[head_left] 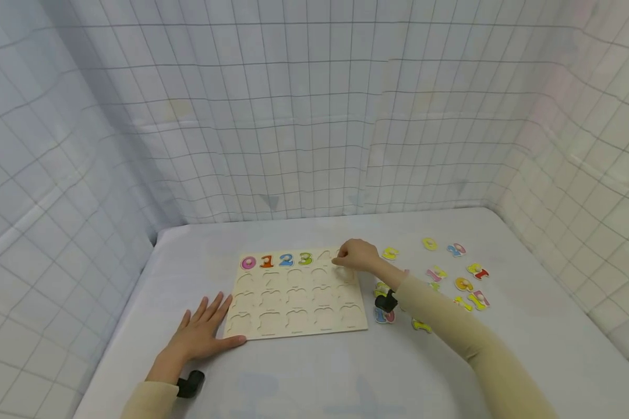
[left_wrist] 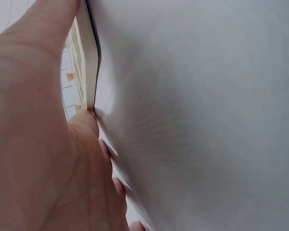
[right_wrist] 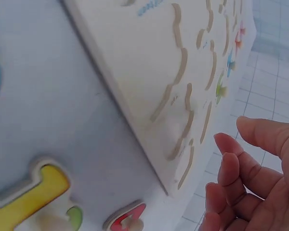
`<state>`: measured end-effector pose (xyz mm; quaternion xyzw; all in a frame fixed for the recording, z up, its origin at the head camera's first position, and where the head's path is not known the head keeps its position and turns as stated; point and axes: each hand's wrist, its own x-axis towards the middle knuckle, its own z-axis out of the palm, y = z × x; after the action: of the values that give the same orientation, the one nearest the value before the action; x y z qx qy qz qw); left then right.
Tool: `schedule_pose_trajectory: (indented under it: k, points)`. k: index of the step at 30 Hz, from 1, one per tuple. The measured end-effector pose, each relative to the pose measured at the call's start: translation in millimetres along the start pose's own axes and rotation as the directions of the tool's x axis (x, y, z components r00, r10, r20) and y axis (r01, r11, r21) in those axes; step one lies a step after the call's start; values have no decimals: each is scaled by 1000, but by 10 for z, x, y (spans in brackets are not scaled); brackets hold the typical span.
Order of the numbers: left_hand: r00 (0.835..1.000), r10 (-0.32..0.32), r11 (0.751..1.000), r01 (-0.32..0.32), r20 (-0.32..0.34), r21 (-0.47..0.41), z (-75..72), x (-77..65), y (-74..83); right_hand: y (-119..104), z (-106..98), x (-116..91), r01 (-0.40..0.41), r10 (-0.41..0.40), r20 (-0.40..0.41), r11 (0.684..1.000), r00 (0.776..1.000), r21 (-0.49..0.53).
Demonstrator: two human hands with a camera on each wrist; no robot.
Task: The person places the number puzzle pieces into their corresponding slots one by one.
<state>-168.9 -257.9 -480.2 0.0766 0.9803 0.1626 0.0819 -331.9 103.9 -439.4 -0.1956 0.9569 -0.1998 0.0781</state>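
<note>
A pale wooden puzzle board (head_left: 314,333) with rows of number-shaped recesses lies on the white table. In its top row sit a pink 0 (head_left: 248,263), an orange-red 1 (head_left: 267,261), a blue 2 (head_left: 286,260) and a green 3 (head_left: 305,258), each with a small knob. My left hand (head_left: 199,334) lies spread at the board's near left corner, thumb along the front edge, fingertips by the left edge. Above the top row's right end hovers my right hand (head_left: 359,255). Its fingers are loosely bent; the right wrist view shows nothing between thumb and index finger (right_wrist: 229,143).
Several number pieces lie scattered right of the board, among them a yellow one (head_left: 390,253), a yellow ring-shaped one (head_left: 430,244) and a blue-and-pink one (head_left: 456,250). My right forearm covers some. A white gridded cloth (head_left: 314,116) hangs behind and at both sides.
</note>
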Motion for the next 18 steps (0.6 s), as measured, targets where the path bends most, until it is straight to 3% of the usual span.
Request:
schedule_pose_trajectory:
  k: [8, 12, 18]
  points:
    - [1000, 11, 1000, -11, -12, -7, 20, 23, -9, 418, -184, -382, -28, 31, -36, 997, 999, 73]
    - [1000, -1, 1000, 1, 3, -1, 34, 36, -23, 611, -339, -583, -37, 44, -96, 996, 994, 77]
    - [1000, -2, 1000, 2, 8, -10, 28, 35, -40, 819, -467, -805, -110, 124, -147, 989, 981, 99]
